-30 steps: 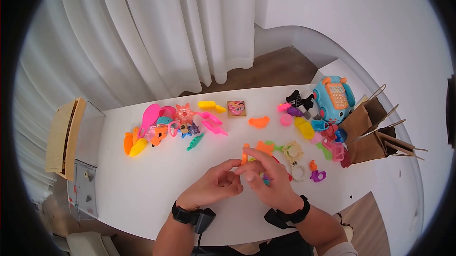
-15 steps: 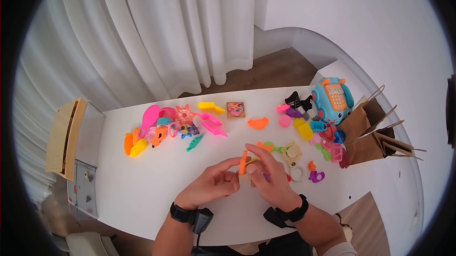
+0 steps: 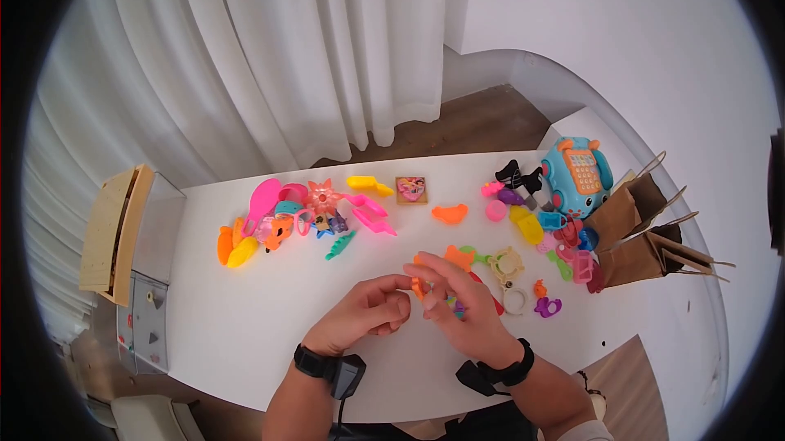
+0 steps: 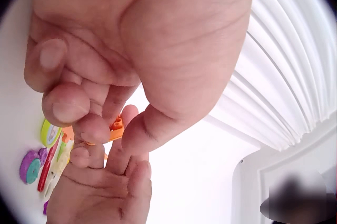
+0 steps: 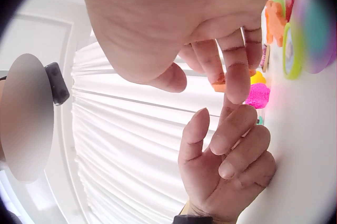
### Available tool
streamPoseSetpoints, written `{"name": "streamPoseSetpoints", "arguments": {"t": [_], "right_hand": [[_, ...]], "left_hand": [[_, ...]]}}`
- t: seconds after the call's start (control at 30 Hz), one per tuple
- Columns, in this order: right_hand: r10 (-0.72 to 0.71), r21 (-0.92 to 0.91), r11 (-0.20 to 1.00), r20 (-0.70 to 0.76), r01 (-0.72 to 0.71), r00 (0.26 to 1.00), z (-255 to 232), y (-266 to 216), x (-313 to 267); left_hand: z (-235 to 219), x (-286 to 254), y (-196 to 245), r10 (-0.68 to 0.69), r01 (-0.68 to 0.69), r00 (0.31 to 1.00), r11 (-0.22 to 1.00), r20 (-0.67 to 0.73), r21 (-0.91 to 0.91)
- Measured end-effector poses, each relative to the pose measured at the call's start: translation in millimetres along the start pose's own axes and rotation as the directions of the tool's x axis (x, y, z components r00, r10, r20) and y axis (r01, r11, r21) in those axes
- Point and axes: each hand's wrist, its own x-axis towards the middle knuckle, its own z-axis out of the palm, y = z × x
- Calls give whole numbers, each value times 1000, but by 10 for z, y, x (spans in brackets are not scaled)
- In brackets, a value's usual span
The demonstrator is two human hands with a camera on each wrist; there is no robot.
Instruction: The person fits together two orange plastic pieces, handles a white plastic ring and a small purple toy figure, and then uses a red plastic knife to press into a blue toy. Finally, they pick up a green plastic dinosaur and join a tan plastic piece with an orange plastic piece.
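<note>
A small orange toy piece (image 3: 418, 287) is held up between both hands over the white table. My right hand (image 3: 470, 314) grips it, its fingers covering most of the piece in the head view. The left hand (image 3: 360, 318) reaches its index fingertip to the piece from the left, with the other fingers curled and the thumb apart from the index. A bit of orange (image 4: 116, 128) shows between the hands in the left wrist view. Beyond the right hand lie an orange star-like toy (image 3: 459, 258), a beige ring (image 3: 507, 263) and a white ring (image 3: 515, 301).
Pink, yellow and orange toys, including a pink hand mirror shape (image 3: 263, 200), lie left. An orange crescent piece (image 3: 450, 214) and a small picture box (image 3: 411, 190) lie at the back. A blue toy telephone (image 3: 579, 177) and brown paper bags (image 3: 634, 232) stand right.
The orange piece has turned between the fingers and shows less of its length than half a second ago. The right fingers have closed over it again. The left hand has barely moved.
</note>
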Motion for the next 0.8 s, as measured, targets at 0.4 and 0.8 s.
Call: {"name": "streamPoseSetpoints", "arguments": {"t": [0.4, 0.8], "right_hand": [[220, -66, 972, -75, -225, 973, -3, -32, -26], [154, -169, 972, -57, -162, 986, 1, 2, -2]], "left_hand": [[83, -48, 71, 73, -72, 995, 997, 73, -13], [115, -5, 2, 64, -65, 998, 992, 11, 110]]}}
